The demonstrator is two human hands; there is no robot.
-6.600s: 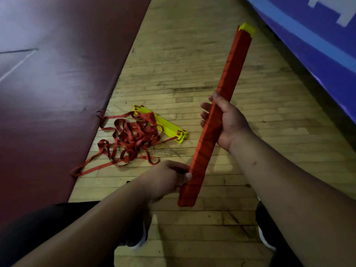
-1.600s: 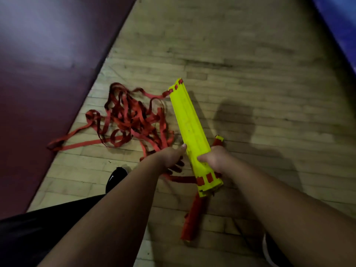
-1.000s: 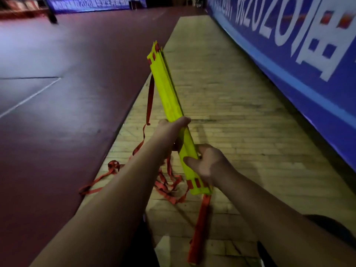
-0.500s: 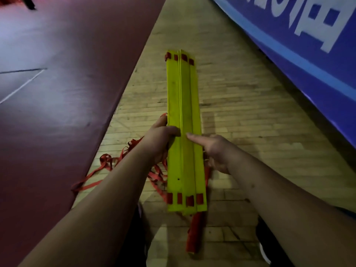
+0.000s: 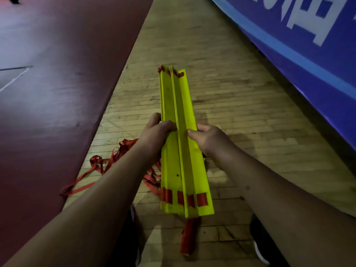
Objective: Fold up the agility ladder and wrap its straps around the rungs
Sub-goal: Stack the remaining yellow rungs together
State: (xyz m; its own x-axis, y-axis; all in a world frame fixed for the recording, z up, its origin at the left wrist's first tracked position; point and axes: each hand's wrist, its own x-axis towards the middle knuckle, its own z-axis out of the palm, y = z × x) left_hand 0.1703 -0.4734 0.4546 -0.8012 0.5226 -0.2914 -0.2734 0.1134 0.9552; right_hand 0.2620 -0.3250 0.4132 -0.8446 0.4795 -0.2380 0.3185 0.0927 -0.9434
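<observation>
Passing over the dark red mat (image 5: 57, 93) well left of the yellow rungs (image 5: 173, 170); finding the red straps (image 5: 107, 162) heaped loose on the wooden floor (image 5: 231, 93) just left of the rungs and partly beneath them, not yet wound; gripping the left edge of the rungs with the left hand (image 5: 154, 135), fingers curled round it; holding the rungs off the floor, pointing away, slightly fanned rather than squared; clamping the right edge of the rungs with the right hand (image 5: 207, 138), thumb lying on the top face and fingers curling underneath; spotting a red-wrapped bundle (image 5: 187, 237) lying on the floor beneath the near end of the rungs; skirting the blue banner (image 5: 308, 54) well right of the rungs.

Judging the step as gathering the rungs into one flat stack, with the wrapping not begun; needing next to press the slats flush, pinching them in one hand and freeing the other for drawing up a strap and winding it tight round the rungs.
</observation>
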